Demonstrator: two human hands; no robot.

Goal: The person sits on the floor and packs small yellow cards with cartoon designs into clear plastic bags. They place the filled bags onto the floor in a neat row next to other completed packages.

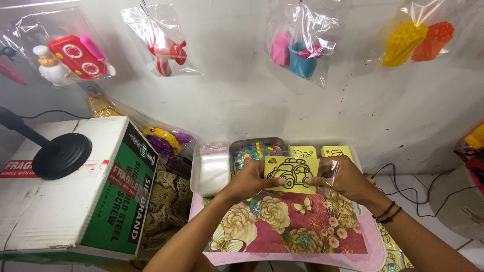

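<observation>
Two bare forearms, nearest the lens, reach over one floral-patterned lap table with a pink rim [282, 236]. Left hand [250, 179] pinches the left edge of one yellow square card printed with a black car outline [292, 175]; right hand [344, 180] grips its right edge together with what seems a clear plastic sleeve [330, 174], hard to make out. Card held upright above the table. Behind: one tray of clear bags [212, 168], one tray of multicoloured small pieces [256, 151], two yellow card stacks [337, 150]. Left: one white cardboard box [60, 201] bearing one black round stand base [61, 156]. Wall: four hanging clear bags of plastic toys [161, 43].
</observation>
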